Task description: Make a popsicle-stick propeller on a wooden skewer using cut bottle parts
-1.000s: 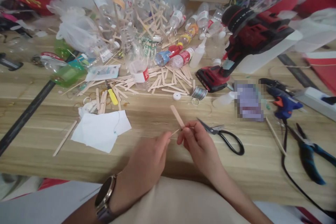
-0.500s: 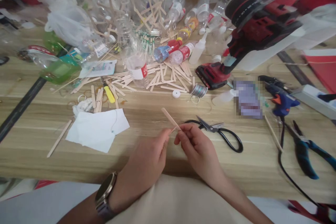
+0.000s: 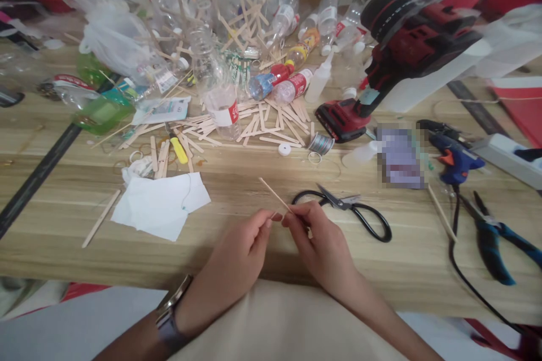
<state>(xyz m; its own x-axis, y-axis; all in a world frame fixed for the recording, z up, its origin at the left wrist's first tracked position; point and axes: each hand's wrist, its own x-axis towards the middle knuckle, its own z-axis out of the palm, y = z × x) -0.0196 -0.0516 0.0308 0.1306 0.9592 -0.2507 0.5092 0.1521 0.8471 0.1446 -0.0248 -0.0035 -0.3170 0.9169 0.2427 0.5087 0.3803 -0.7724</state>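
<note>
Well, my right hand (image 3: 326,242) pinches a wooden stick (image 3: 274,194) between closed fingers (image 3: 304,212); whether my left hand (image 3: 235,251) grips anything, I cannot tell.

On the table (image 3: 241,180), the paper (image 3: 154,206) lies near left and the pliers (image 3: 493,254) near right, with the held stick (image 3: 275,195) between the paper and the scissors (image 3: 340,203). Farther back, loose sticks (image 3: 279,141) spread left of the drill (image 3: 419,39), with the spool (image 3: 322,144) between.

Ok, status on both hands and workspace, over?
Right hand gripping wooden stick. Left hand close by, hold unclear. Scissors just beyond right hand.
</note>
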